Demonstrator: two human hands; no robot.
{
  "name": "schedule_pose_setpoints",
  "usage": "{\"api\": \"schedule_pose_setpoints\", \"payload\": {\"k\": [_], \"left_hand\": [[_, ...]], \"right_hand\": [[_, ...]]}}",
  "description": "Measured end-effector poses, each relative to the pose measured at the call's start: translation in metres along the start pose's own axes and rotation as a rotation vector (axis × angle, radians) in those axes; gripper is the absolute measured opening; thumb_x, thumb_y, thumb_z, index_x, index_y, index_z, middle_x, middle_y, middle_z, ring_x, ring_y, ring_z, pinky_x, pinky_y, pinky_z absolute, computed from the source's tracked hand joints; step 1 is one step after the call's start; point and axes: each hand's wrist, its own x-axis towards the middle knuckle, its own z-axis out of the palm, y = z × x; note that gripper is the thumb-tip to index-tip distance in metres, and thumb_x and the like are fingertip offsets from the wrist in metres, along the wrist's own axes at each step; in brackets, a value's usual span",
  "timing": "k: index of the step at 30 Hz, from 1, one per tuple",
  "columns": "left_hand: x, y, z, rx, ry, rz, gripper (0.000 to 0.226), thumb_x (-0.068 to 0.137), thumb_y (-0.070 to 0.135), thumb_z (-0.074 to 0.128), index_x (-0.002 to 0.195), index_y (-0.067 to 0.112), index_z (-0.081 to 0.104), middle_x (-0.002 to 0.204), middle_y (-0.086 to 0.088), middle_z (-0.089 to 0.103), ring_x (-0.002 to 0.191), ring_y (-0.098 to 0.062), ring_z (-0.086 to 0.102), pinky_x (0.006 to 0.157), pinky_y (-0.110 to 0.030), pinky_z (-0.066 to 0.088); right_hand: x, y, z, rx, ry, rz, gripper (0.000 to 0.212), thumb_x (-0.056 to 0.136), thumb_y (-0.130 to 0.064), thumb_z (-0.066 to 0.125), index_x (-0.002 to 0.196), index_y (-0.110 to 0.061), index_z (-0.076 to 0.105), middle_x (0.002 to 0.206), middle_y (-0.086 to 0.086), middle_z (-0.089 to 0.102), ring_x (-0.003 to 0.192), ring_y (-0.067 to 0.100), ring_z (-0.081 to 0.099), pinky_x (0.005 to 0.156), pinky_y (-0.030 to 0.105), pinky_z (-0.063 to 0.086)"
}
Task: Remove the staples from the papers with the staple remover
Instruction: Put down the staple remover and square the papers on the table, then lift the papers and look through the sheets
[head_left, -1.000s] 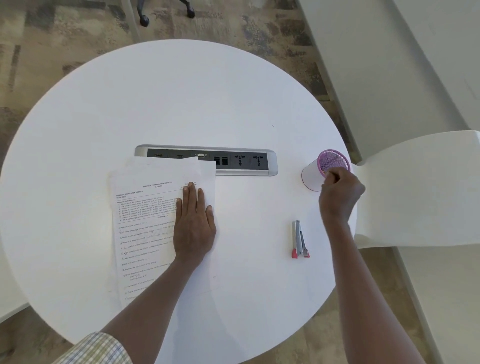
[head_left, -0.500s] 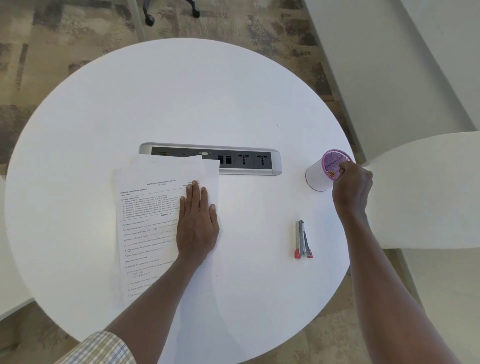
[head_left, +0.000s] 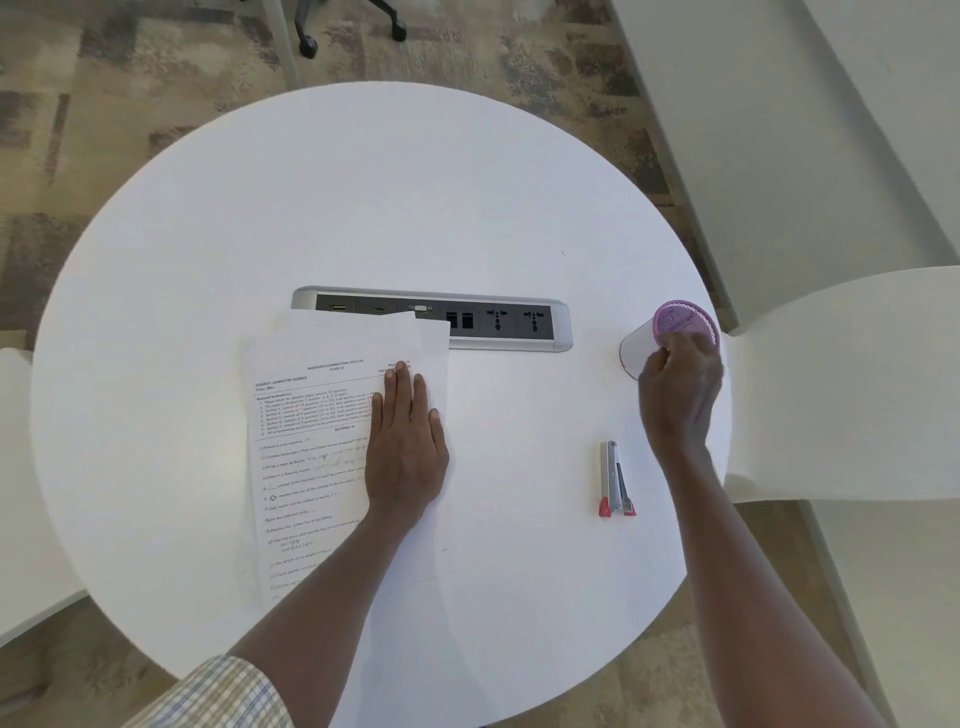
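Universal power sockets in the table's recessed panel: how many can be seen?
2. Both sit side by side at the panel's right end: one nearer the middle, the other just right of it. The papers cover the panel's lower left edge, so more may be hidden.

a round white table (head_left: 363, 171) fills the middle of the frame. a long grey socket strip (head_left: 498, 321) is set into its top near the centre, with dark ports and two plug sockets toward its right end. a pink mesh cup (head_left: 675, 322) stands near the table's right edge. patterned beige and grey carpet (head_left: 104, 93) shows at the upper left, and black chair wheels (head_left: 311, 44) sit at the top edge. white chairs (head_left: 857, 374) stand at the right.
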Motion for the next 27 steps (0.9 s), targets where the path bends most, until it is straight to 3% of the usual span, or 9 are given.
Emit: {"api": "schedule_pose_setpoints", "payload": {"k": [4, 7, 10, 14, 16, 19, 23, 27], "left_hand": [[0.000, -0.002, 0.000, -0.010, -0.014, 0.017, 0.051, 0.102, 0.015, 0.035, 0.151, 0.000, 0.033, 0.164, -0.017, 0.020, 0.153, -0.028, 0.016, 0.125, -0.044, 0.014], [0.002, -0.002, -0.006, -0.129, -0.048, 0.016, 0.053, 0.102, 0.012, 0.036, 0.153, -0.001, 0.028, 0.165, -0.014, 0.018, 0.154, -0.025, 0.012, 0.125, -0.043, 0.010], [0.006, -0.012, -0.026, -0.267, 0.016, -0.018, 0.056, 0.102, 0.009, 0.039, 0.154, -0.002, 0.022, 0.165, -0.014, 0.017, 0.154, -0.025, 0.010, 0.126, -0.042, 0.005], [0.015, -0.047, -0.061, -0.211, 0.187, -0.289, 0.063, 0.101, 0.017, 0.046, 0.154, -0.005, 0.019, 0.164, -0.022, 0.015, 0.153, -0.035, 0.011, 0.124, -0.046, 0.007], [0.016, -0.066, -0.076, -0.188, 0.181, -0.482, 0.074, 0.098, 0.027, 0.050, 0.154, -0.006, 0.015, 0.163, -0.026, 0.012, 0.152, -0.040, 0.010, 0.123, -0.050, 0.009], [0.014, -0.081, -0.093, -0.249, 0.154, -0.686, 0.086, 0.095, 0.033, 0.058, 0.154, -0.008, 0.010, 0.159, -0.029, 0.019, 0.144, -0.045, 0.020, 0.115, -0.056, 0.025], [0.018, -0.086, -0.104, -0.341, 0.128, -0.711, 0.088, 0.093, 0.027, 0.062, 0.151, -0.012, 0.009, 0.149, -0.032, 0.031, 0.133, -0.047, 0.033, 0.114, -0.050, 0.025], [0.030, -0.089, -0.110, -0.453, 0.063, -0.828, 0.072, 0.090, 0.025, 0.065, 0.143, -0.010, 0.030, 0.139, -0.028, 0.046, 0.128, -0.043, 0.045, 0.108, -0.049, 0.038]], "right_hand": [[-0.038, -0.018, 0.014, 0.061, -0.096, -0.042, 0.025, 0.088, 0.008, 0.053, 0.105, 0.008, 0.071, 0.103, 0.026, 0.067, 0.099, 0.042, 0.063, 0.088, 0.042, 0.049], [-0.073, -0.035, 0.026, 0.117, -0.211, -0.062, 0.022, 0.088, 0.006, 0.056, 0.103, 0.005, 0.072, 0.100, 0.023, 0.069, 0.093, 0.040, 0.064, 0.083, 0.041, 0.050], [-0.104, -0.056, 0.041, 0.200, -0.344, -0.027, 0.020, 0.089, 0.002, 0.058, 0.103, 0.003, 0.073, 0.098, 0.019, 0.071, 0.088, 0.035, 0.067, 0.080, 0.037, 0.052], [-0.132, -0.085, 0.059, 0.271, -0.504, 0.082, 0.024, 0.091, -0.006, 0.063, 0.113, 0.000, 0.070, 0.103, 0.015, 0.069, 0.092, 0.029, 0.067, 0.082, 0.026, 0.047], [-0.141, -0.099, 0.066, 0.287, -0.573, 0.135, 0.032, 0.090, -0.011, 0.067, 0.120, -0.001, 0.066, 0.108, 0.013, 0.065, 0.095, 0.029, 0.066, 0.083, 0.025, 0.046], [-0.150, -0.116, 0.071, 0.318, -0.672, 0.224, 0.049, 0.087, -0.019, 0.073, 0.128, 0.000, 0.056, 0.115, 0.007, 0.053, 0.106, 0.027, 0.060, 0.089, 0.030, 0.048], [-0.156, -0.130, 0.074, 0.268, -0.734, 0.211, 0.034, 0.082, -0.016, 0.077, 0.105, -0.003, 0.056, 0.112, 0.006, 0.043, 0.108, 0.030, 0.053, 0.094, 0.035, 0.048], [-0.166, -0.139, 0.071, 0.193, -0.718, 0.156, 0.029, 0.085, -0.010, 0.072, 0.107, -0.002, 0.055, 0.112, 0.007, 0.043, 0.110, 0.030, 0.050, 0.099, 0.038, 0.047]]}}
